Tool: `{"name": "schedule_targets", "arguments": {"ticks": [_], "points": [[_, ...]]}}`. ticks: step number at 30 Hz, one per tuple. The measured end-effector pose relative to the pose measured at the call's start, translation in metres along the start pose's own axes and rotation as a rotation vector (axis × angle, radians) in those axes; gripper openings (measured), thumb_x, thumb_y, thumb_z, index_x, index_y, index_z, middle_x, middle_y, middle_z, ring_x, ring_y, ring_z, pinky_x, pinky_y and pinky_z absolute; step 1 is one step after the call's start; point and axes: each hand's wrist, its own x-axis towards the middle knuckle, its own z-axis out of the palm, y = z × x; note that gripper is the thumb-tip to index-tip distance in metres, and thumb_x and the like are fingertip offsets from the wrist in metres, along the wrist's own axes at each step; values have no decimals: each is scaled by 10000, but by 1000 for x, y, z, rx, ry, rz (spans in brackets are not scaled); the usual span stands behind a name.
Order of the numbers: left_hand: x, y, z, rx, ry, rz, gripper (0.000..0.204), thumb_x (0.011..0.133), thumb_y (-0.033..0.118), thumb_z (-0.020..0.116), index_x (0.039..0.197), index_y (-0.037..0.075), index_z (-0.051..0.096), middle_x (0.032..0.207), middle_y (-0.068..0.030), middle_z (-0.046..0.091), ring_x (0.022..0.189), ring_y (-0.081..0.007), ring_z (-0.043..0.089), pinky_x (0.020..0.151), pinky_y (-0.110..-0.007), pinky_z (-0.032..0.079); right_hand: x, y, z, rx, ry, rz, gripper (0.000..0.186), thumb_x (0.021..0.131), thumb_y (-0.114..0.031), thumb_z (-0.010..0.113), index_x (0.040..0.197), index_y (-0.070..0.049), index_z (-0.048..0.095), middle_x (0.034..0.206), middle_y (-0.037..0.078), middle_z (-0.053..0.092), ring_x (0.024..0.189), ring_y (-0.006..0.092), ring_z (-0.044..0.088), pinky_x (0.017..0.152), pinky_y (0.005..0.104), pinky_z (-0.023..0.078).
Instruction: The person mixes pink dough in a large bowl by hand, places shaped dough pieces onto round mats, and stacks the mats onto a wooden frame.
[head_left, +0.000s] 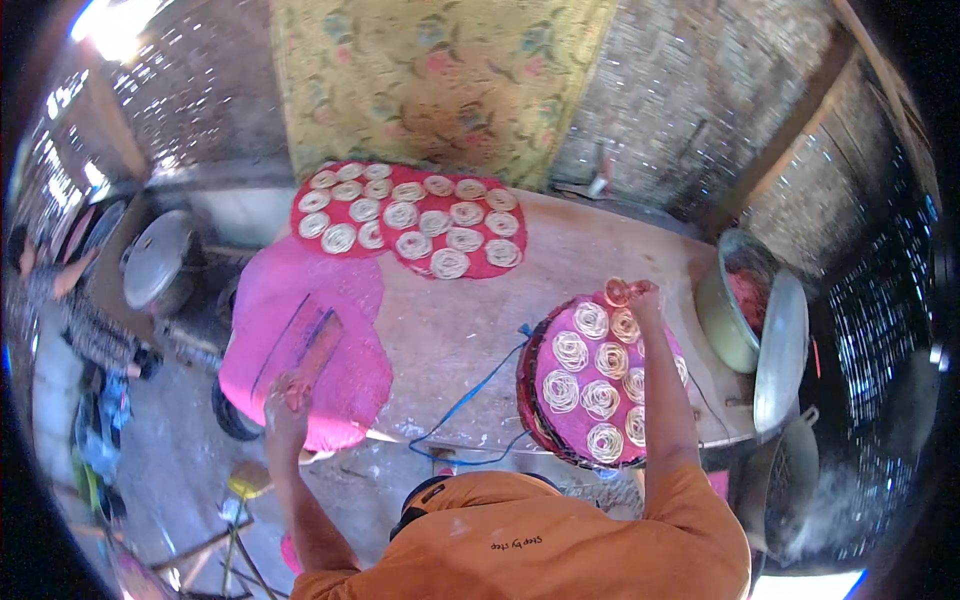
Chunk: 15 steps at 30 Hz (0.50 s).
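My right hand (645, 293) is closed on a small amber, round thing (617, 292), too small to name. It is held over the far edge of a round, dark-rimmed tray (528, 392). Pink sheeting covers this tray, with several pale noodle-like coils (601, 399) spread over it. On the left, my left hand (287, 391) is over a stack of bright pink round mats (350, 395), at the near end of a long, flat brownish strip (320, 347). Its fingers are blurred, so whether they grip the strip is unclear.
Red round mats (385, 237) with more pale coils lie at the table's (450, 330) back. A green pot (725, 320) with red contents and a leaning metal lid (782, 350) stand right. A blue cord (465, 400) loops from the tray. Another person (100, 325) is far left, near a lidded pot (165, 262).
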Motion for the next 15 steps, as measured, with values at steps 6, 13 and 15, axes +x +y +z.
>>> {"name": "schedule_targets", "arguments": {"ticks": [6,13,15], "points": [[-86,53,8,172,115,475,225,828,181,635,984,19,653,1000,-152,638,977,-297,595,878,-365,459,4,17,0,-186,-147,-725,263,782,-197,643,958,-1,628,855,108,666,754,218,622,709,332,501],[-253,89,95,-397,256,-119,216,867,207,603,1025,61,629,1070,-110,626,990,-251,600,857,-369,480,-26,-79,-79,461,-365,-494,347,881,-154,594,1164,34,526,1067,152,601,936,195,588,836,277,467],[-299,126,76,150,227,-174,230,867,216,600,1040,66,621,1081,-107,624,978,-260,607,828,-375,490,-54,-115,-96,600,-514,-528,350,913,-199,560,1176,29,523,1082,135,594,928,178,588,806,256,472]]}}
